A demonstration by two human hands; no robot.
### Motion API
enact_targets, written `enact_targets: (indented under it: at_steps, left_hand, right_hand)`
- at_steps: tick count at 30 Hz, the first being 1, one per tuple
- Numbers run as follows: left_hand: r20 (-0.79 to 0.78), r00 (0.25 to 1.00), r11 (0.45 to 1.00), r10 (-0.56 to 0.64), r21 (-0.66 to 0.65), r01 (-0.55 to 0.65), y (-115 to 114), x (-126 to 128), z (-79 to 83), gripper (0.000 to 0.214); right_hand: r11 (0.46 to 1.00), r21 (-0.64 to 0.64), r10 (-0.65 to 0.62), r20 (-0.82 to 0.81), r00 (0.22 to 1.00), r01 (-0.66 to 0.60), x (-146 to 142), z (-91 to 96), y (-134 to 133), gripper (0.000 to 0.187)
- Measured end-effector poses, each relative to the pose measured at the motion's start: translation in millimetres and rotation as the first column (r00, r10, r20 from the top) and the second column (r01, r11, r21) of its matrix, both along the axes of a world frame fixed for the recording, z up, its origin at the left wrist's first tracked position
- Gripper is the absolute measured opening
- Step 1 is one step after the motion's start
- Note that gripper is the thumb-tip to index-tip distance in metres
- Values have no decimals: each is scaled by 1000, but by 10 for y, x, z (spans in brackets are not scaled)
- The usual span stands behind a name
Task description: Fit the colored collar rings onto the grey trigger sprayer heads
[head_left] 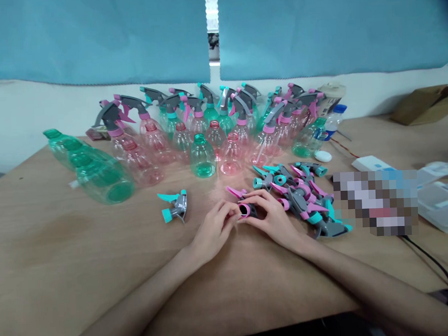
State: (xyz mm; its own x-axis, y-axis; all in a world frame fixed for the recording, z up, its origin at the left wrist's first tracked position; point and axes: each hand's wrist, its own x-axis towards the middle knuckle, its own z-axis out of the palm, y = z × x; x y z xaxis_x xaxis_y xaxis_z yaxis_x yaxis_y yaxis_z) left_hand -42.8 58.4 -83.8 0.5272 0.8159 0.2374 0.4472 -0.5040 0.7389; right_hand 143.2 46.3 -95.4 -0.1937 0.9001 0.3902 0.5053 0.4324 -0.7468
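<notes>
Between my two hands lies a grey and pink trigger spray head (252, 210), its round pink collar opening facing me. My right hand (275, 217) curves around its right side, thumb below and fingers above. At the collar's left edge, the fingers of my left hand (219, 226) are pinched together against it; anything small between the fingertips is hidden. A teal and grey spray head (176, 207) lies alone to the left. Just right of my right hand spreads a pile of pink, teal and grey spray heads (296, 197).
Behind stand several pink and green bottles fitted with spray heads (240, 111). In front are open pink bottles (231, 155) and an open green bottle (202, 158). Green bottles (95, 175) lie at left. A power strip with blurred patches (375, 202), a cable (433, 261) and a cardboard box (423, 104) are at right.
</notes>
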Motion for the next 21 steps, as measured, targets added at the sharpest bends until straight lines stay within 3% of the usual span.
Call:
enact_targets:
  at_steps: [14, 21]
  left_hand:
    - [44, 999, 979, 30, -205, -21, -14, 6, 111, 21]
    - [-10, 996, 981, 90, -170, -90, 1, 15, 104, 23]
  right_hand:
    - [1000, 0, 23, -23, 999, -23, 19, -23, 20, 23]
    - [1000, -17, 16, -29, 999, -17, 6, 13, 10, 21]
